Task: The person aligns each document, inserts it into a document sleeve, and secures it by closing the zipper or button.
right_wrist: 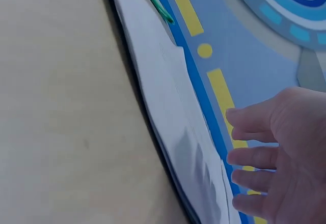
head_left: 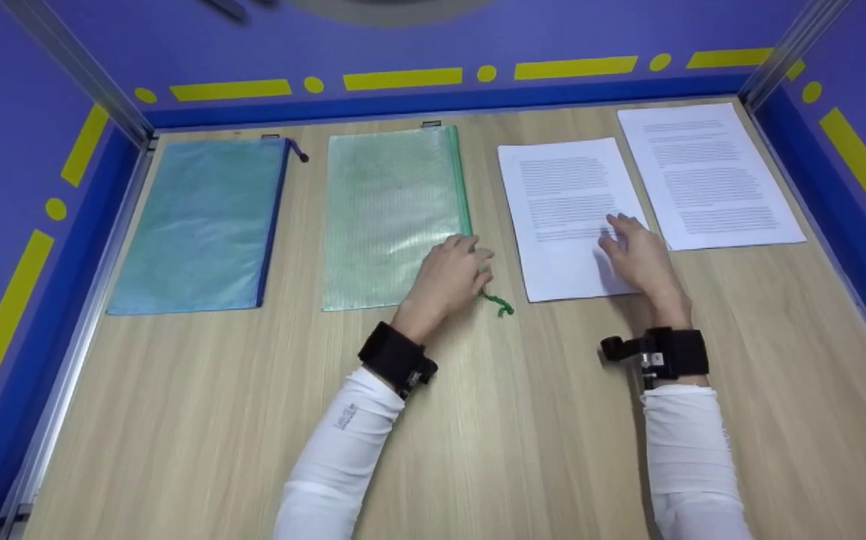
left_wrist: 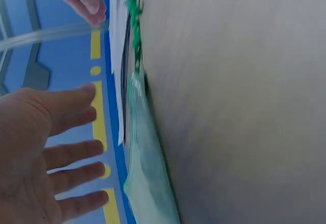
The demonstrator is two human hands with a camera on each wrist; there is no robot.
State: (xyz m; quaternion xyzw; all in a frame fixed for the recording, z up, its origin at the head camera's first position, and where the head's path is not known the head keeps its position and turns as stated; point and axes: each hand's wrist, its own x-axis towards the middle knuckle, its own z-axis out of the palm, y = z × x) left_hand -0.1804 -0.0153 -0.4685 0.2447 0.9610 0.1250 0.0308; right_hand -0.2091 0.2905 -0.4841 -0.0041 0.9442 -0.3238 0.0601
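My left hand (head_left: 447, 277) hovers over the lower right corner of a green zipper file bag (head_left: 391, 210), its fingers spread and holding nothing in the left wrist view. A braided green zipper pull (head_left: 500, 304) sticks out from that corner beside the fingers. Over the lower right part of a stack of printed paper (head_left: 564, 262), my right hand (head_left: 642, 259) is held with fingers apart. The right wrist view shows this hand (right_wrist: 275, 152) above the white sheets (right_wrist: 158, 81), apart from them, gripping nothing.
A blue zipper file bag (head_left: 200, 225) with a dark pull lies at the left. At the far right lies a second stack of printed paper (head_left: 710, 176). Blue-purple walls with yellow marks (head_left: 403, 78) close off the wooden table (head_left: 522, 435) at back and sides.
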